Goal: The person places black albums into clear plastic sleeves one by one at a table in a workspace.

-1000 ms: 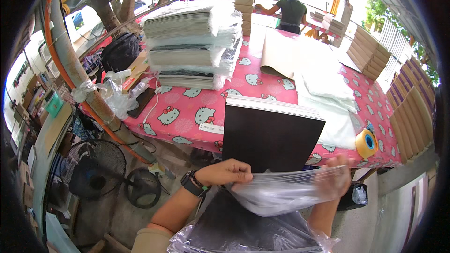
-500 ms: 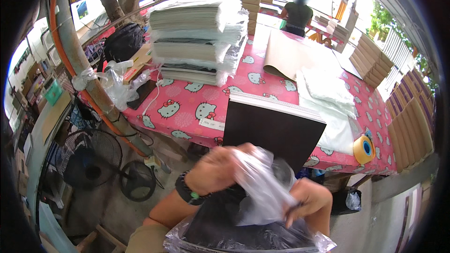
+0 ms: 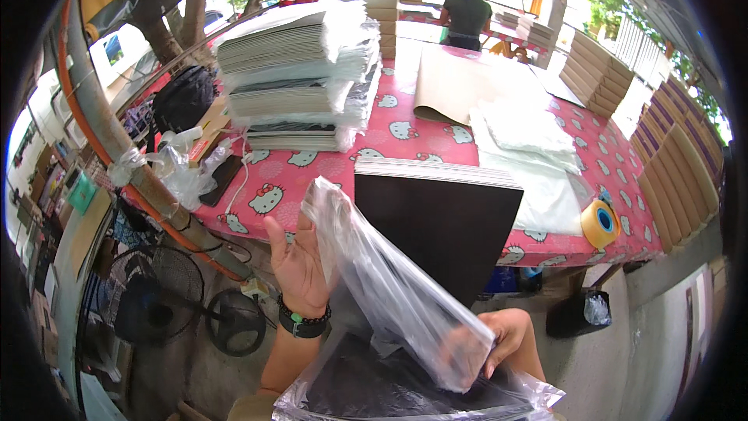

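A clear plastic bag point(image 3: 389, 265) stretches slantwise between my hands. My left hand point(image 3: 302, 269) is raised, palm up and thumb apart, its stretched fingers partly covered by the bag's upper end. At the lower end my right hand point(image 3: 502, 339) closes on the plastic, some fingers showing through it. Behind the bag, a stack of white-edged sheets with a black face point(image 3: 444, 226) stands tilted at the table's front edge. Below my hands, close to my body, lies a black flat stack in clear plastic point(image 3: 366, 394), its plastic edges crumpled.
The table has a pink patterned cover point(image 3: 273, 164). On it are tall plastic-wrapped stacks point(image 3: 288, 78), white plastic bags point(image 3: 522, 179), a brown sheet point(image 3: 460, 86) and a yellow tape roll point(image 3: 601, 224). A pole point(image 3: 117, 132) and fan point(image 3: 152, 296) stand left; a person point(image 3: 467, 15) is far off.
My left hand has moved left and opened, with its fingers at the bag's end. The bunched bag is now drawn out long. My right hand keeps its grip; the view has shifted slightly.
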`<state>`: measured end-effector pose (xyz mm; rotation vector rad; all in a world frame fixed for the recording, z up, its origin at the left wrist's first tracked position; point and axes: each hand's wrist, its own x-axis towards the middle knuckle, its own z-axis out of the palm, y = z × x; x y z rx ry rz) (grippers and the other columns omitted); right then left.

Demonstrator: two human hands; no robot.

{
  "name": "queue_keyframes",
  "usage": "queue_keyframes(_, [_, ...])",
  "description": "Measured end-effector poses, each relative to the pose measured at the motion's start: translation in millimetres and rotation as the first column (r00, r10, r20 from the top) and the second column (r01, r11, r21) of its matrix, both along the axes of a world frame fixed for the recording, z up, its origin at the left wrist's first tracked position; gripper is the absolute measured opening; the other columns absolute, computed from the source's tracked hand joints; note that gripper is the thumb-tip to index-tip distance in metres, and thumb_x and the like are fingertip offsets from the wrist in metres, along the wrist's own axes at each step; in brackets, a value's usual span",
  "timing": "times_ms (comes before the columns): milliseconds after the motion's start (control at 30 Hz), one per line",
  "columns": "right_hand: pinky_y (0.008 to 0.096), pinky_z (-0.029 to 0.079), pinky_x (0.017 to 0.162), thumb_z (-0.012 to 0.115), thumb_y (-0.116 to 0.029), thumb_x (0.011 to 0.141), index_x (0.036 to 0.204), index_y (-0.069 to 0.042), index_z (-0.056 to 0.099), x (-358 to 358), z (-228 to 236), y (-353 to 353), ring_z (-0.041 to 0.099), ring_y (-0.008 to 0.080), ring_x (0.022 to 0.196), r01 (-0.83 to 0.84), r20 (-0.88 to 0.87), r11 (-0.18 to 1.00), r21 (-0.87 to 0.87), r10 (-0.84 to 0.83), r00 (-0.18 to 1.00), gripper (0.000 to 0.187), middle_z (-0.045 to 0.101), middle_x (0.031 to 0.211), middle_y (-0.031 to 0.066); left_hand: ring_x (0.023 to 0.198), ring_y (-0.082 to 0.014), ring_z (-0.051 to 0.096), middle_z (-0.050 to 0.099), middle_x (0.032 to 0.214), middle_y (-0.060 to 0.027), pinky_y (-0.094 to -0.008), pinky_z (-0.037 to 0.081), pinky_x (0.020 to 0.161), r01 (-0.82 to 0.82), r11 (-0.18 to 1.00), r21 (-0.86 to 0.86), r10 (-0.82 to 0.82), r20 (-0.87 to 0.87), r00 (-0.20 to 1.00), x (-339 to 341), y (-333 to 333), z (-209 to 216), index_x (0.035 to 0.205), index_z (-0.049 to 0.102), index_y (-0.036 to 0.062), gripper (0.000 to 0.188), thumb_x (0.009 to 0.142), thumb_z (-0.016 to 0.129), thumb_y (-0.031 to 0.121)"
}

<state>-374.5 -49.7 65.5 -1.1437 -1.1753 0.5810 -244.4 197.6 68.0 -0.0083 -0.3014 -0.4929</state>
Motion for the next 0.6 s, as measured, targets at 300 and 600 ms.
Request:
queue_keyframes(300, [0.0339,0.048,0.07,0.039,-0.032,0.089,0.105,-0.004,0.054,-11,5,-43,0.059,0.0217,0.077,0.706,-0.706,0.214,0.675,-0.093,0.702,0.035,0.059,0.1,0.0125,0.078,-0.0201,0.053,0.059,0.081,-0.0111,-0.0348,0.041,0.067,0.434,0.821,0.372,-0.567,0.625,0.537,-18,-15,-72,0.09,0.06,-0.0062,0.057,0.056,0.078,0.036])
queue_keyframes(600, [0.0259,0.045,0.063,0.073,-0.013,0.063,0.096,0.004,0.06,-3,9,-32,0.058,0.0108,0.069,0.424,0.191,0.898,0.116,-0.439,0.878,0.04,0.064,0.076,0.0102,0.07,-0.0081,0.049,0.05,0.083,-0.0036,-0.0339,0.038,0.078,0.151,0.986,0.07,-0.166,0.401,0.901,11,17,-5,0.128,0.033,0.0081,0.063,0.077,0.058,0.035])
